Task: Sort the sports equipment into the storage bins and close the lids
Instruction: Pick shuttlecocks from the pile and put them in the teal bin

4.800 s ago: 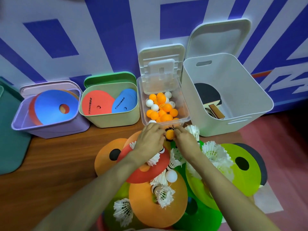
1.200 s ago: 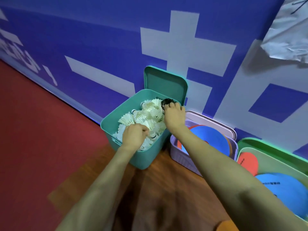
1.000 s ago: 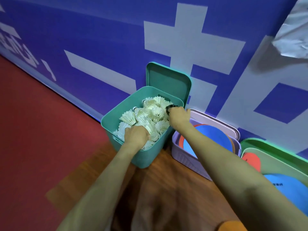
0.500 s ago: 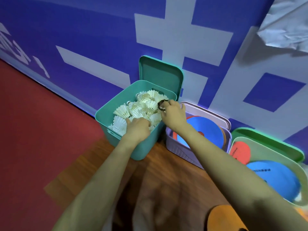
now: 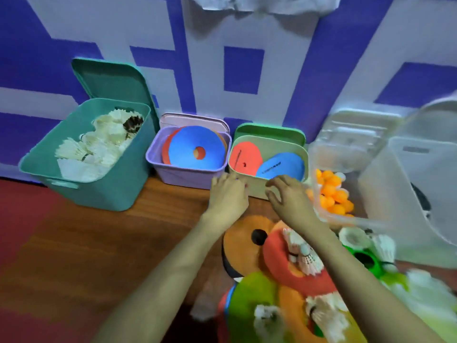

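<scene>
A teal bin [image 5: 103, 191] at the left holds several white shuttlecocks [image 5: 99, 147] and one dark one [image 5: 133, 123]. The purple bin [image 5: 183, 175] holds blue and red discs. The light green bin [image 5: 257, 191] holds a red and a blue disc. My left hand [image 5: 228, 194] and my right hand [image 5: 288, 195] hover empty in front of the green bin, fingers loosely spread. Below them lies a pile of orange, red and green discs [image 5: 279, 266] with shuttlecocks [image 5: 303, 253] scattered on it.
A clear box of orange and white balls [image 5: 331, 191] sits right of the green bin, then a large white bin [image 5: 420, 194]. All lids stand open against the blue and white wall. The bins rest on a wooden board [image 5: 86, 243] over red floor.
Both hands left the teal bin and moved right to the green bin, empty. The dark shuttlecock that the right hand held now lies in the teal bin. The view swung right.
</scene>
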A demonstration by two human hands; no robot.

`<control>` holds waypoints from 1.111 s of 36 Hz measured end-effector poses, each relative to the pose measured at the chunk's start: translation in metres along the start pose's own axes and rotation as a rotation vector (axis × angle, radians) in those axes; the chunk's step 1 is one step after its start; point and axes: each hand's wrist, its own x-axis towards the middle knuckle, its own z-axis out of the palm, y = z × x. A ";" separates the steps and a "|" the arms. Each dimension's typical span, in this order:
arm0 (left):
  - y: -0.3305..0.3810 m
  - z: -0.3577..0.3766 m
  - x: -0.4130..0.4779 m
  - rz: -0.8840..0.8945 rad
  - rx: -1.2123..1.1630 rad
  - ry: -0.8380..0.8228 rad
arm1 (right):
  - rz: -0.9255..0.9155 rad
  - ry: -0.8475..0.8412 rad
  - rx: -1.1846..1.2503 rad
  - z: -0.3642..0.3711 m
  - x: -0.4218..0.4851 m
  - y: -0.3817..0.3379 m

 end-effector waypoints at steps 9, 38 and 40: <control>0.103 0.066 -0.016 0.212 -0.053 -0.292 | 0.316 -0.028 -0.005 -0.053 -0.099 0.098; 0.057 0.064 -0.018 0.075 -0.444 0.006 | 0.005 0.047 0.167 -0.065 -0.069 0.068; 0.042 0.045 -0.014 0.056 -0.467 0.151 | -0.031 0.097 0.272 -0.064 -0.047 0.050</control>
